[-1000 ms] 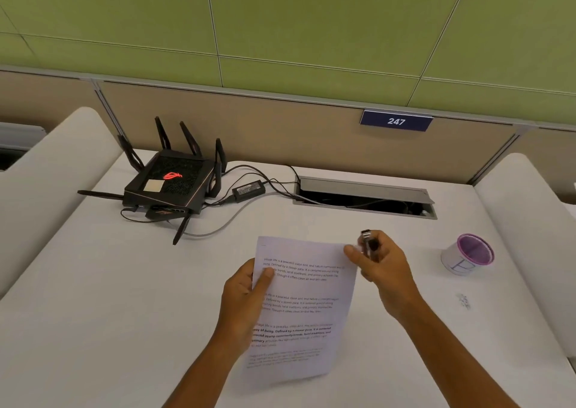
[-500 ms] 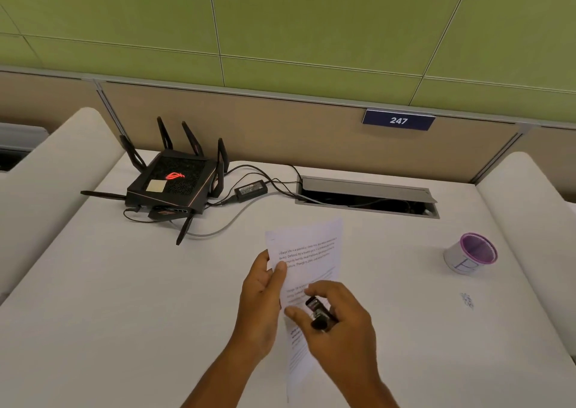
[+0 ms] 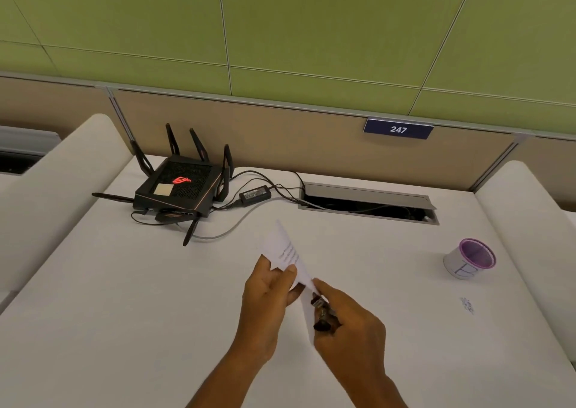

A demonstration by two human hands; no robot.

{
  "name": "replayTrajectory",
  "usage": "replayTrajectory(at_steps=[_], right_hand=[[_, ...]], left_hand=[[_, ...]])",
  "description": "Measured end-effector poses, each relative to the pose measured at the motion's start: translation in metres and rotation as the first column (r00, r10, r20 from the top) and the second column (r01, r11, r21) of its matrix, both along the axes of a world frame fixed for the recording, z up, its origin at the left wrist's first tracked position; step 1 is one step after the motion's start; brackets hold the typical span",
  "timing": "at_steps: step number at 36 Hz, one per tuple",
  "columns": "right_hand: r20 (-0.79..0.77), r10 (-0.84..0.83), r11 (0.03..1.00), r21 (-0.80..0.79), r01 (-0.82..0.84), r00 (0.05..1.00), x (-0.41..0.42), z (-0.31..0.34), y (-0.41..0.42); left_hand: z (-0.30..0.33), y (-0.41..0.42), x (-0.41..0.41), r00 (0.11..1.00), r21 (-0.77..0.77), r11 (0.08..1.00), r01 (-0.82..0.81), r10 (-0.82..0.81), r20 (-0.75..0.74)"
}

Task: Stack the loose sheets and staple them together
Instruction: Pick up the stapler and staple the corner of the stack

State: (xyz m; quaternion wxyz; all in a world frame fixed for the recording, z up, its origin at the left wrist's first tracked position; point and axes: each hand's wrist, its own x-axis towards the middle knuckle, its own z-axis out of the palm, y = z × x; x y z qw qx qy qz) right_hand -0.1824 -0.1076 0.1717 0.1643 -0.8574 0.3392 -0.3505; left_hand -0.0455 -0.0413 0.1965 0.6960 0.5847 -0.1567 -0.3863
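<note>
The printed sheets (image 3: 285,250) are lifted off the white table (image 3: 124,298) and turned almost edge-on to me, so only a narrow strip with text shows. My left hand (image 3: 268,295) pinches their left edge between thumb and fingers. My right hand (image 3: 346,323) holds a small dark stapler (image 3: 322,312) against the sheets' right side, with the index finger touching the paper. The lower part of the sheets is hidden between my hands.
A black router (image 3: 177,186) with antennas, its power brick (image 3: 255,195) and cables lie at the back left. An open cable tray (image 3: 367,203) is set into the table at the back. A white cup with a purple rim (image 3: 470,259) stands at the right.
The sheets were lying flat a second ago; they have been raised and rotated edge-on. My right hand with the stapler came from their top right corner down to their right side.
</note>
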Motion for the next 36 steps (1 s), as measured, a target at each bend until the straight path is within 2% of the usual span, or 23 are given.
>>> replayTrajectory(at_steps=[2,4,6,8,10,12,15,19,22,27,32,36], right_hand=[[0.053,-0.043,0.998,0.041,0.041,0.998,0.000,0.004,-0.003],[0.117,-0.091,0.977,0.201,0.066,0.989,0.000,0.010,-0.005],[0.158,-0.134,0.913,0.404,0.059,0.978,0.000,0.017,-0.008],[0.197,-0.193,0.788,0.615,0.032,0.961,0.000,0.025,-0.011],[0.237,-0.284,0.607,0.795,-0.018,0.929,-0.001,0.033,-0.015],[0.262,-0.358,0.414,0.905,-0.099,0.896,-0.003,0.041,-0.018],[0.283,-0.394,0.182,0.957,-0.227,0.875,-0.009,0.041,-0.025],[0.273,-0.369,0.031,0.959,-0.281,0.889,-0.014,0.029,-0.033],[0.270,-0.370,-0.030,0.953,-0.302,0.889,-0.015,0.024,-0.034],[0.299,-0.375,-0.063,0.936,-0.346,0.878,-0.015,0.021,-0.031],[0.297,-0.396,-0.048,0.938,-0.343,0.869,-0.015,0.023,-0.028],[0.330,-0.381,-0.017,0.931,-0.364,0.863,-0.015,0.030,-0.025]], left_hand=[[0.001,0.002,0.003,0.998,0.025,0.999,0.028,-0.029,0.053],[-0.001,0.006,0.007,0.993,0.068,0.997,0.045,-0.052,0.103],[-0.007,0.010,0.011,0.992,0.119,0.992,0.036,-0.050,0.116],[-0.015,0.015,0.014,0.992,0.181,0.983,-0.003,-0.020,0.124],[-0.023,0.020,0.018,0.992,0.250,0.967,-0.045,0.014,0.126],[-0.028,0.025,0.021,0.993,0.295,0.953,-0.071,0.039,0.113],[-0.034,0.032,0.022,0.989,0.297,0.949,-0.109,0.074,0.126],[-0.032,0.036,0.020,0.985,0.262,0.956,-0.129,0.094,0.143],[-0.029,0.037,0.016,0.981,0.249,0.959,-0.134,0.093,0.172],[-0.030,0.039,0.011,0.976,0.234,0.965,-0.123,0.075,0.204],[-0.030,0.040,0.009,0.974,0.257,0.962,-0.092,0.033,0.225],[-0.025,0.040,0.004,0.963,0.310,0.951,-0.010,-0.074,0.258]])
